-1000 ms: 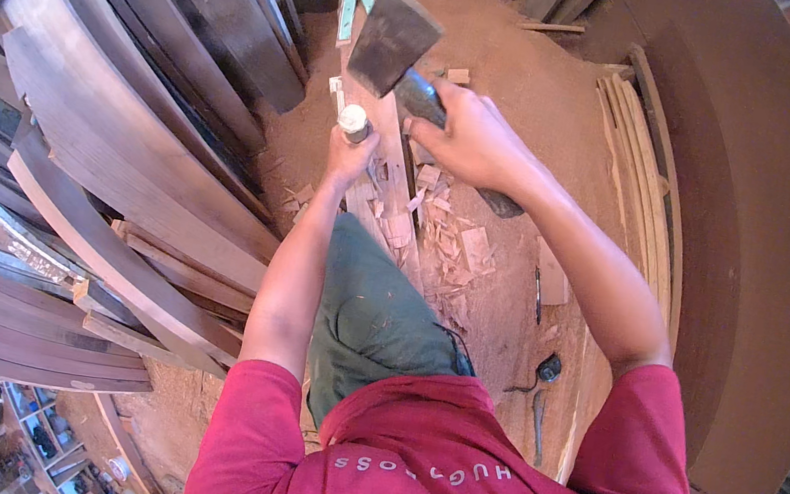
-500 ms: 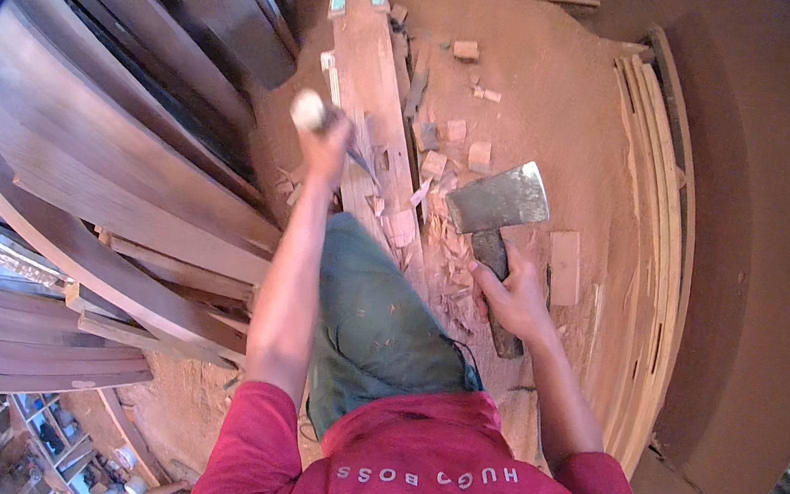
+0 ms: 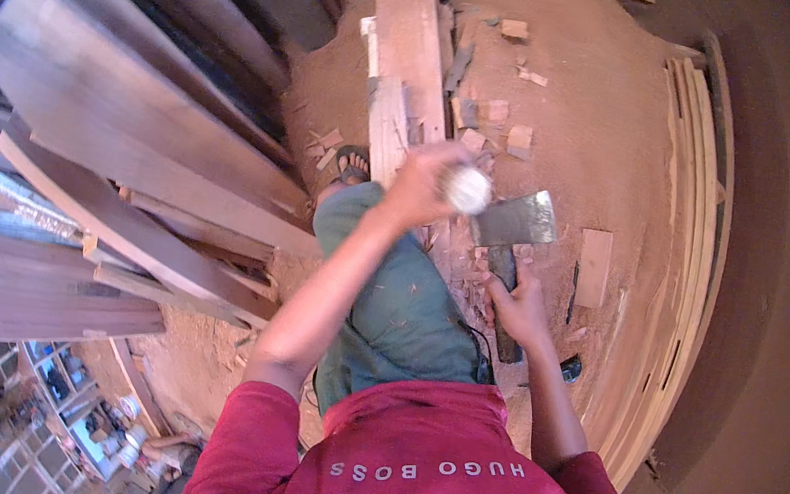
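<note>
My left hand (image 3: 422, 187) is closed round a chisel (image 3: 468, 191), whose pale round handle end faces up; its blade is hidden below the hand. To the right, my right hand (image 3: 519, 310) grips an axe (image 3: 517, 222) by its dark handle, close under the broad grey metal head. The chisel's handle end is near the left edge of the axe head. Beneath and beyond my left hand lies a wooden workpiece (image 3: 389, 125) with cut recesses, resting along a long plank (image 3: 413, 32). My leg in green trousers extends beside it.
Cut wood blocks (image 3: 520, 141) and chips lie on the dusty ground right of the plank. A flat wood piece (image 3: 593, 268) lies right of the axe. Large curved boards (image 3: 129, 129) are stacked at left, long thin planks (image 3: 694, 239) at right. A sandal (image 3: 353, 162) shows by my knee.
My left hand has swung right with the chisel, from the workpiece's left side to near the axe head. The right hand keeps its grip on the axe. The whole view has shifted somewhat.
</note>
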### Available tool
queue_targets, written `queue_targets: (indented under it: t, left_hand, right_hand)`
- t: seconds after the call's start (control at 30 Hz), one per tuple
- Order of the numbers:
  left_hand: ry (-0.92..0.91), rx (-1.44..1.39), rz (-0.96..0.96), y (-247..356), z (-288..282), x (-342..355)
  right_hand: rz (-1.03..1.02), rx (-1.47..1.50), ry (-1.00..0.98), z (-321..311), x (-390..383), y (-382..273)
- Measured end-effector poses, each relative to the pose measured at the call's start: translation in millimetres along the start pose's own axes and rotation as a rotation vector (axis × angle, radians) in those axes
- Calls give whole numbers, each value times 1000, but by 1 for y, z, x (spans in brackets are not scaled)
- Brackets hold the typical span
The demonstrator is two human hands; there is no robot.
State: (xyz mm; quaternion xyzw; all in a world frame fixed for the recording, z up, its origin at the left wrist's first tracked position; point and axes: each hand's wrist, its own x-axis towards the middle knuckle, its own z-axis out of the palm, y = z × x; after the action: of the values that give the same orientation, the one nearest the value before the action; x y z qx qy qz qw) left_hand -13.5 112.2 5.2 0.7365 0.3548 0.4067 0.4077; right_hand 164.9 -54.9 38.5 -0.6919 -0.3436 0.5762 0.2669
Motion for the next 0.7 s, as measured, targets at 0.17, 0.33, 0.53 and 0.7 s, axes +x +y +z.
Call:
queue_targets:
  t: [0.17,0.33,0.53,0.7]
  left_hand:
    - [-174,177,-16,-11,32,-23]
    - [-18,109,39,-15,27,-21]
    - [-55,116,19,-32,25,-33]
    - [27,65,146,-24,12,-37]
  right_hand:
    - [18,-17,59,-4,-7,17]
    - [52,9,51,-9,-10,23]
    - [-18,-70,105,0,-20,-5]
    - [-443,-20,350,11,-61,-37]
